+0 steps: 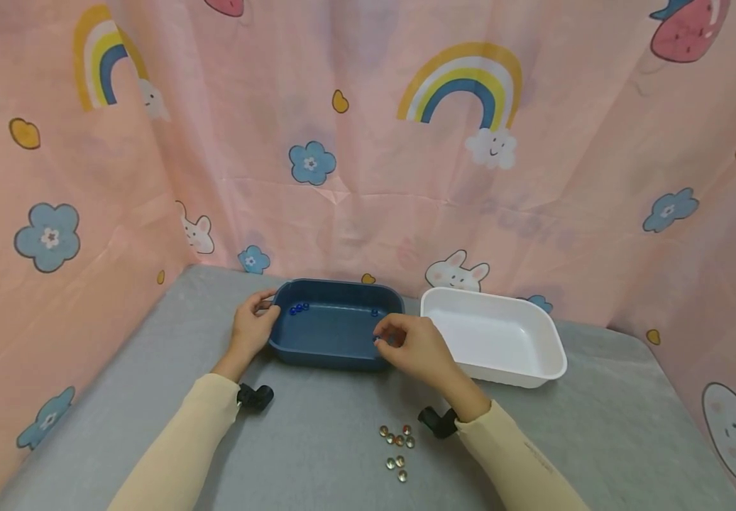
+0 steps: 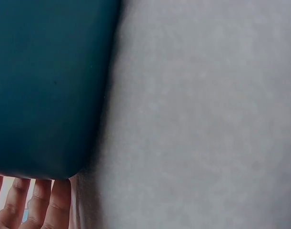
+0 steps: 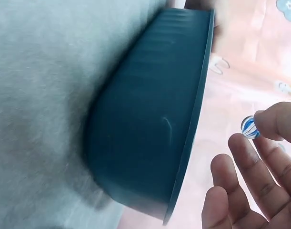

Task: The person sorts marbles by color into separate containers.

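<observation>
The dark blue basin (image 1: 332, 359) stands on the grey cloth in front of me. At its left end my left hand (image 1: 253, 328) grips the wall, with the thumb by the rim; in the left wrist view its fingers (image 2: 58, 205) show along the end wall. Over the basin's right end, my right hand (image 1: 420, 348) pinches a clear glass marble (image 3: 248, 127) with blue and white swirls between thumb and fingertips. Inside the basin, several blue marbles (image 1: 299, 308) sit at the left and another blue marble (image 1: 375, 312) lies near the right wall.
A white basin (image 1: 495, 373) stands to the right of the blue one, partly behind my right forearm. Several clear marbles (image 1: 399, 441) with orange or yellowish tints lie on the grey cloth (image 1: 316, 440) near me. A pink patterned curtain (image 1: 368, 213) hangs behind.
</observation>
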The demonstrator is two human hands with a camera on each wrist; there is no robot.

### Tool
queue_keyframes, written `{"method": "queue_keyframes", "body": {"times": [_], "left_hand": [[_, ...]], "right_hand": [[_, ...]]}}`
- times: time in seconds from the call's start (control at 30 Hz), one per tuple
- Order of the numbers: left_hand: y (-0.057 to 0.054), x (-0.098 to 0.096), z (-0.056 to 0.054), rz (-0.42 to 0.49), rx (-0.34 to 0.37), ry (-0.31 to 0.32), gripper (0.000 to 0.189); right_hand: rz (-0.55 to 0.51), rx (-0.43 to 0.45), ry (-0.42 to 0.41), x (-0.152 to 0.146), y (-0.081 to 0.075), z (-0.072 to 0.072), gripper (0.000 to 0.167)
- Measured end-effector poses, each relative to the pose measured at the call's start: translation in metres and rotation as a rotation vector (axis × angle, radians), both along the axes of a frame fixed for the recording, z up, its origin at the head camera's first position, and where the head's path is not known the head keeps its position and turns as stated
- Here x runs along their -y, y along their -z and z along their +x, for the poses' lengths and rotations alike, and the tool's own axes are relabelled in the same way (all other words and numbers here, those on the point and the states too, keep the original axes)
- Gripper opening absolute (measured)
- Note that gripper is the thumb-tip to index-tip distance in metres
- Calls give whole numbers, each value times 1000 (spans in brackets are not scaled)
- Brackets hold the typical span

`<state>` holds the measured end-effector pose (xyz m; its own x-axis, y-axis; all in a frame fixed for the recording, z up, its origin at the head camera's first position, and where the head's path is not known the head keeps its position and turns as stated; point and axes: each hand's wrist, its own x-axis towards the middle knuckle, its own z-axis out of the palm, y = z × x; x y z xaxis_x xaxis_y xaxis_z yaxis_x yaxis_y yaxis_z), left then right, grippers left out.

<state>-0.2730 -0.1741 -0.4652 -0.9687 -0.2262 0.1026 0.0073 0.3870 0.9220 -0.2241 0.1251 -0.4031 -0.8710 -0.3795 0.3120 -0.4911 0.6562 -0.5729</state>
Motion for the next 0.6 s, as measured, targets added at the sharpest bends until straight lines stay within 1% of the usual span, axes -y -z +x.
{"method": "queue_keyframes", "body": {"times": [0.27,0.43,0.6], "left_hand": [[0,0,0,0,-5,1,40],[0,1,-1,-4,-7,-1,40],[0,1,-1,-10,4,3,41]], "right_hand": [[8,33,-13,21,1,-20,7],[11,61,-41,33,7,-34,6],[22,121,-40,41,15,-46,5]]}}
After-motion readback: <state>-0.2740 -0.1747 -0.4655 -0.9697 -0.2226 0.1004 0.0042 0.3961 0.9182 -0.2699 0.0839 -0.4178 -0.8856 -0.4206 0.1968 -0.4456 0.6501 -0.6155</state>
